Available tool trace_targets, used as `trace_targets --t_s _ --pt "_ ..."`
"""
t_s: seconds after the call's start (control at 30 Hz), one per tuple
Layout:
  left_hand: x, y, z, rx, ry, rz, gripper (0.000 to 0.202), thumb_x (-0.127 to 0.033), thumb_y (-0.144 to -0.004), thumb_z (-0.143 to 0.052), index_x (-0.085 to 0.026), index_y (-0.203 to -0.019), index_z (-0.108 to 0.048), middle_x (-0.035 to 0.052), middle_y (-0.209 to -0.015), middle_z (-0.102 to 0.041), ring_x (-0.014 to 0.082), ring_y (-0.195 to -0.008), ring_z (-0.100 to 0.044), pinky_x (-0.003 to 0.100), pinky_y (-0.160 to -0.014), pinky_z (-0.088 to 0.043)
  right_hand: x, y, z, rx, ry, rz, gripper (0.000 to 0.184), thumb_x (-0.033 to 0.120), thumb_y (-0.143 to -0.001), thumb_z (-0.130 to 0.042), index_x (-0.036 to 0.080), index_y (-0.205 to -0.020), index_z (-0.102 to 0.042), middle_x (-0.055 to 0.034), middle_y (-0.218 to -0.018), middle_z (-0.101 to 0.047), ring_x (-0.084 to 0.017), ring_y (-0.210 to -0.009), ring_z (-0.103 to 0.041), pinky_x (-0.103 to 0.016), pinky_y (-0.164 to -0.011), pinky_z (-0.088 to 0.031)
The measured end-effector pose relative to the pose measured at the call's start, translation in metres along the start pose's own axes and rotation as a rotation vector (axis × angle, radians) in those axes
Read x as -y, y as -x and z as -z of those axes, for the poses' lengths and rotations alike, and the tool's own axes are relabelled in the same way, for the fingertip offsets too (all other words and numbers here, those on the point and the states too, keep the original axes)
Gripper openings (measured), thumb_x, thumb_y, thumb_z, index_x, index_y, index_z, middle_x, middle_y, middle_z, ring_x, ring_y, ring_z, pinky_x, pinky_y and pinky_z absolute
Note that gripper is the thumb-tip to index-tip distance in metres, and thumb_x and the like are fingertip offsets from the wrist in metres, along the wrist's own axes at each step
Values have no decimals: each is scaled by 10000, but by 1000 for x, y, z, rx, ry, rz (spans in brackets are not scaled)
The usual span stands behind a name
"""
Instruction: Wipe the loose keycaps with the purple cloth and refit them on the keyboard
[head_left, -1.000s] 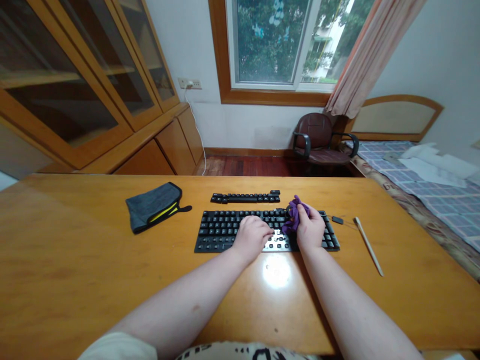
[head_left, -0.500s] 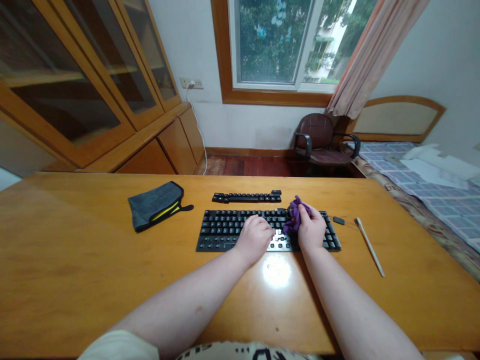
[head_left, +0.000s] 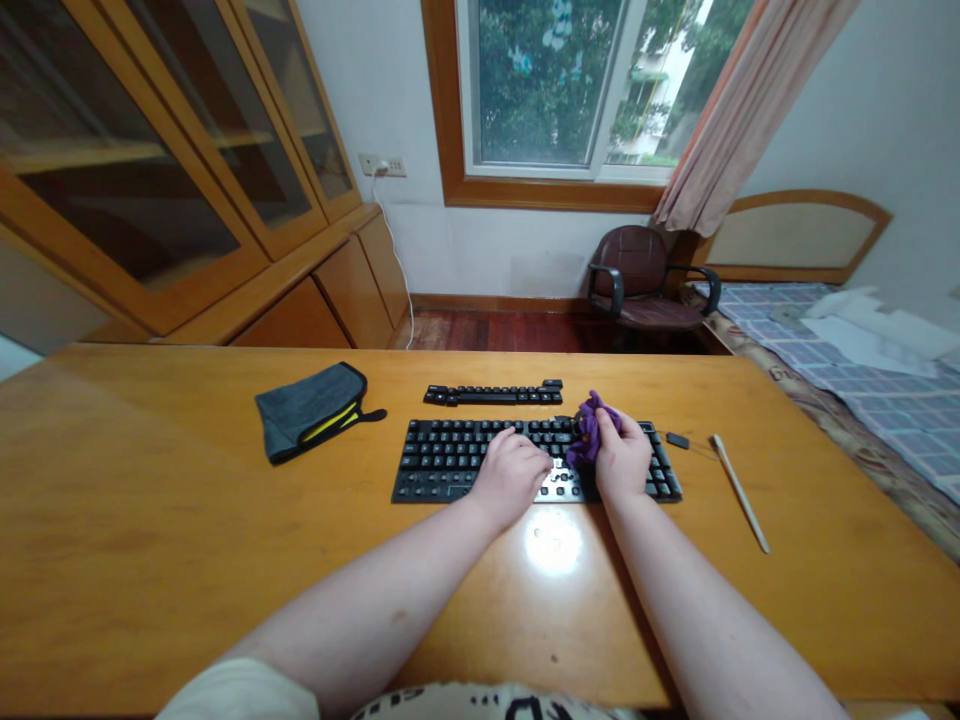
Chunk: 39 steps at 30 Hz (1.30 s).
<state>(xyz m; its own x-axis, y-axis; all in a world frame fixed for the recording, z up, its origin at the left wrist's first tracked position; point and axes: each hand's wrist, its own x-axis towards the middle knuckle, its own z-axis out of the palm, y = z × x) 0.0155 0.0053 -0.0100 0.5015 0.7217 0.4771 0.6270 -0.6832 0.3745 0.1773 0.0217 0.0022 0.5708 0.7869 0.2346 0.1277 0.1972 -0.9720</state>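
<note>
A black keyboard (head_left: 442, 450) lies crosswise in front of me on the wooden desk. Along its lower middle, keycaps are off and a bright plate with small switches (head_left: 559, 484) shows. My left hand (head_left: 511, 468) rests over the middle of the keyboard, fingers curled together beside that bare patch; its fingertips are partly hidden, and I cannot make out whether they hold anything. Pinched in my right hand (head_left: 624, 458) is a crumpled purple cloth (head_left: 589, 430), held against the keyboard's right part. Removed black keycaps (head_left: 495, 396) sit in rows just behind the keyboard.
On the left lies a folded grey cloth (head_left: 311, 410) with black edging and a yellow inside. A small dark tag-like piece (head_left: 677, 440) with thin wire is right of the keyboard, near a pale slim stick (head_left: 741, 495). Beyond the desk stands an office chair (head_left: 634, 275).
Hardly anything differs. My left hand has shifted very slightly at the fingers; the right hand and the purple cloth stay in the same place.
</note>
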Motion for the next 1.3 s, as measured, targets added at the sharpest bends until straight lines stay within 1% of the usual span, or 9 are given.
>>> trace_targets --t_s 0.23,0.47,0.63,0.73,0.8,0.87,1.03,1.13,1.3 --pt "-3 -2 3 34 -10 35 138 -223 -789 -543 -246 -812 -678 -8 -834 -683 169 -882 -522 444 -1021 -229 2 1 0 -2 26 8 349 422 -734 -574 113 -863 -671 -96 -773 -696 -198 -667 -619 -321 -627 -476" --pt "-12 0 8 37 -91 99 132 -269 -759 -568 -229 -778 -693 57 -1120 -582 268 -1195 -359 531 -1040 -162 2 1 0 -3 19 19 320 394 -748 -568 118 -874 -671 -99 -826 -699 -199 -726 -632 -331 -698 -475" --pt "-10 -6 13 104 -72 87 163 -318 -764 -555 -234 -768 -694 42 -1073 -608 277 -1193 -367 533 -1039 -154 -1 0 1 8 17 -14 342 409 -740 -575 111 -883 -664 -100 -805 -697 -202 -698 -631 -333 -660 -481" --pt "3 -29 16 181 -26 120 229 -345 -795 -501 -225 -748 -690 35 -922 -656 232 -1005 -518 463 -982 -293 -1 0 1 1 0 -13 339 404 -740 -579 108 -884 -659 -108 -826 -696 -208 -728 -635 -338 -683 -485" --pt "17 -54 15 224 -27 219 274 -337 -823 -443 -208 -819 -685 55 -881 -665 209 -890 -563 387 -888 -390 1 0 0 2 -15 -6 332 397 -741 -577 113 -892 -658 -113 -858 -695 -214 -766 -638 -347 -719 -484" --pt "33 -83 10 252 -73 378 266 -340 -808 -456 -214 -868 -682 72 -941 -660 230 -936 -554 371 -873 -391 1 1 1 13 -10 -8 338 400 -742 -571 116 -902 -659 -114 -863 -693 -219 -778 -637 -357 -727 -485" --pt "69 -145 -15 313 -69 498 263 -330 -788 -486 -179 -858 -690 116 -925 -668 236 -899 -583 338 -825 -416 -2 0 3 30 31 -24 346 410 -740 -566 123 -908 -662 -93 -810 -686 -208 -726 -624 -349 -691 -487" --pt "81 -162 -29 353 -33 548 248 -355 -753 -541 -166 -776 -700 115 -869 -679 225 -858 -602 307 -795 -430 -4 0 4 27 26 -35 359 418 -739 -566 120 -916 -659 -94 -815 -681 -206 -716 -618 -339 -668 -488" --pt "89 -169 -44 375 75 618 174 -322 -586 -713 -170 -668 -691 90 -798 -689 221 -820 -615 288 -770 -445 -5 0 3 21 18 -70 347 418 -740 -573 124 -906 -655 -81 -779 -679 -183 -649 -603 -296 -599 -481"
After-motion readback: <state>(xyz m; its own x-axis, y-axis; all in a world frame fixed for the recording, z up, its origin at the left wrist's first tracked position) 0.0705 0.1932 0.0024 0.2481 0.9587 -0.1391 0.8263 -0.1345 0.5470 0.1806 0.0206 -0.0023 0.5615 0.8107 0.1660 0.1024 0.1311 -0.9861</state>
